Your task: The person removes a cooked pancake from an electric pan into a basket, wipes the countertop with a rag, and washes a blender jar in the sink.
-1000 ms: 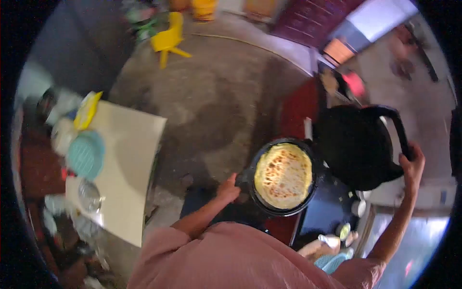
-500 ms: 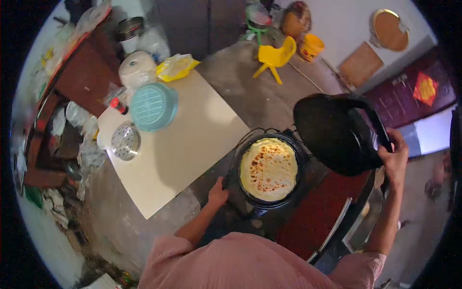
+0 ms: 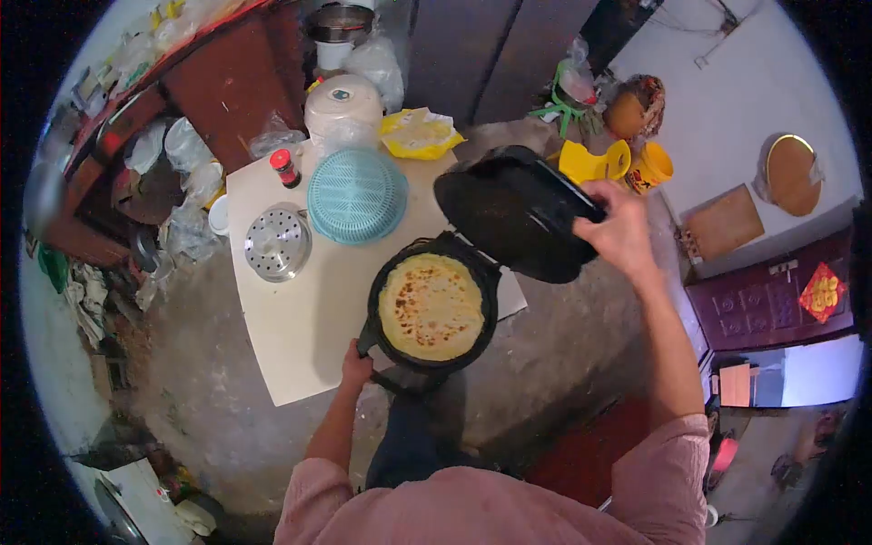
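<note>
A round, browned flatbread (image 3: 431, 307) lies in the black base of an electric griddle (image 3: 490, 309). My left hand (image 3: 357, 366) is closed around the handle at the base's lower left. The griddle's black lid (image 3: 509, 213) stands tilted open towards the upper right, joined to the base by a hinge. Fingers of my right hand (image 3: 619, 229) are wrapped around the lid's handle. The griddle is held over the right edge of the cream table (image 3: 282, 359); whether it touches the tabletop I cannot tell.
On the table are an upturned teal basket (image 3: 357, 197), a perforated metal dish (image 3: 278, 242), a red-capped jar (image 3: 284, 168), a white rice cooker (image 3: 343, 109) and a yellow bag (image 3: 421, 133). Beyond the lid are a yellow chair (image 3: 590, 162) and yellow bucket (image 3: 652, 166).
The griddle with the flatbread has moved left, from beside the table to over its right edge, both hands still on it. The view has turned. The lid stays open.
</note>
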`<state>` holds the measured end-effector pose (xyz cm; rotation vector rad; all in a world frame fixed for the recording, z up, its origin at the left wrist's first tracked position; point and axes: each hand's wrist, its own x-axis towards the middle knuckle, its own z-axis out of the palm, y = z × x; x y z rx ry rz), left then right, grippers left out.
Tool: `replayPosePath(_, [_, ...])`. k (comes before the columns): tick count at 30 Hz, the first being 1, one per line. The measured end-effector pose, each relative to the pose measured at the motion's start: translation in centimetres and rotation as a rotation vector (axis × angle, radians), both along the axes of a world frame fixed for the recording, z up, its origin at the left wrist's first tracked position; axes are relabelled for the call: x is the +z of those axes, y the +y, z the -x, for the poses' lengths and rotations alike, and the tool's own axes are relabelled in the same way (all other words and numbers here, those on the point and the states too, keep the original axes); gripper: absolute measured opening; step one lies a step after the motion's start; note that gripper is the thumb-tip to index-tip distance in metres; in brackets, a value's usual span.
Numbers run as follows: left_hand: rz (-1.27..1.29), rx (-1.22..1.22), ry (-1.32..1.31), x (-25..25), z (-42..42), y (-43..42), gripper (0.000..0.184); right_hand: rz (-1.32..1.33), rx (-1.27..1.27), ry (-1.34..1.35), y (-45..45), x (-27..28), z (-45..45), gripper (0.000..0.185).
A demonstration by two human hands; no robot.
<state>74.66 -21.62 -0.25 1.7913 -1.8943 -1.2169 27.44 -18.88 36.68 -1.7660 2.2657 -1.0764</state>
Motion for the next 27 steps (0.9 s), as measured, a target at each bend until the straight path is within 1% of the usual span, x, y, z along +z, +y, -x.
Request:
replayPosePath(1, [-0.172,0.093,0.101,1.1,-2.0,3.2,0.035,-0.004,0.021,-0.002,3.1,1.6,-2.2,0.034])
replayPosePath(2, [-0.234,0.138,0.128,1.8,-1.5,4.1,0.035,-0.005,0.060,-0.009,2.9,2.6,-1.7,0.034])
replayPosePath(3, [-0.294,0.184,0.157,4.6,-0.2,4.6,0.035,-0.018,0.081,-0.017,2.4,3.5,-1.4,0.033])
replayPosePath(4, [-0.354,0.228,0.189,5.8,0.9,4.6,0.035,-0.032,0.100,-0.023,1.6,3.6,-1.3,0.033])
replayPosePath(7, [-0.165,0.157,0.182,4.9,1.7,5.9,0.036,-0.061,0.179,0.028,-0.6,3.7,-1.5,0.032])
replayPosePath(8, [-0.165,0.207,0.292,3.2,0.6,7.0,0.037,-0.075,0.203,0.061,-0.6,3.4,-2.8,0.032])
replayPosePath(9, [-0.160,0.264,0.402,0.8,0.5,8.2,0.038,-0.091,0.234,-0.009,-0.7,3.6,-3.1,0.032])
replayPosePath(10, [-0.155,0.322,0.516,-1.7,0.6,9.3,0.040,-0.111,0.258,0.016,-0.9,3.9,-3.2,0.032])
replayPosePath(11, [-0.303,0.393,0.511,-4.7,0.5,10.4,0.041,-0.135,0.283,0.041,-1.2,3.9,-3.3,0.032])
replayPosePath(12, [-0.361,0.451,0.527,-5.1,0.9,11.4,0.042,-0.159,0.309,0.065,-1.8,3.8,-3.7,0.032])
replayPosePath(13, [-0.379,0.495,0.539,-4.1,1.6,12.0,0.043,-0.141,0.340,0.071,-2.4,3.6,-4.3,0.031])
replayPosePath(15, [-0.383,0.573,0.547,-0.2,2.3,13.1,0.045,-0.148,0.390,0.099,-3.5,3.6,-6.2,0.031])
replayPosePath(17, [-0.384,0.646,0.573,1.4,2.6,15.2,0.046,-0.116,0.461,0.117,-4.0,4.4,-7.1,0.030])
replayPosePath(18, [-0.379,0.677,0.591,1.3,2.6,16.4,0.047,-0.089,0.502,0.122,-4.3,4.7,-7.6,0.030])
replayPosePath(20, [-0.373,0.730,0.657,-1.2,1.9,19.0,0.052,-0.043,0.583,0.136,-5.1,5.0,-8.9,0.030])
replayPosePath(21, [-0.365,0.762,0.680,-1.4,1.5,19.6,0.056,-0.019,0.623,0.142,-5.7,4.9,-9.5,0.030])
replayPosePath(22, [-0.346,0.780,0.691,-4.1,1.1,18.4,0.059,0.018,0.650,0.138,-7.3,2.3,-9.6,0.030])
replayPosePath(23, [-0.332,0.816,0.667,-4.6,0.8,19.4,0.061,-0.002,0.678,0.139,-7.6,2.0,-10.3,0.031])
replayPosePath(25, [-0.309,0.880,0.619,-3.5,0.0,20.5,0.067,-0.046,0.725,0.142,-8.2,2.1,-12.0,0.032])
replayPosePath(27, [-0.102,0.766,0.585,-2.6,-1.3,20.4,0.065,-0.043,0.771,0.138,-9.3,2.6,-13.7,0.033])
